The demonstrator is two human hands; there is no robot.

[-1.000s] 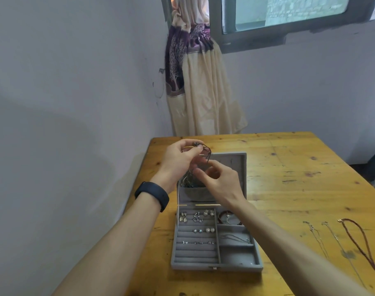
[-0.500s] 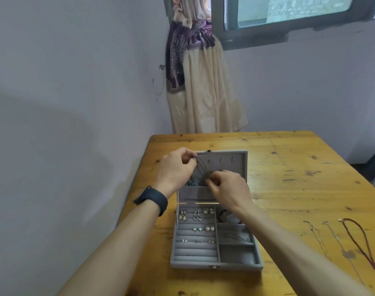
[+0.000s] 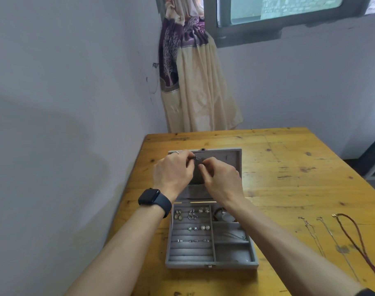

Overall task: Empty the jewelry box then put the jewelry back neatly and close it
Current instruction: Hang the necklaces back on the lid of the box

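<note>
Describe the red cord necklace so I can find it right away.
On the wooden table, look right of the open grey jewelry box. Three pieces lie side by side there; it is the rightmost, a dark-red cord, unlike the two thin silvery chains.

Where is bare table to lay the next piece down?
Bare wood lies between the jewelry box and the three necklaces by the table's right edge. There is more beyond the open lid. It is crowded at the near right and in the narrow strip left of the box.
</note>
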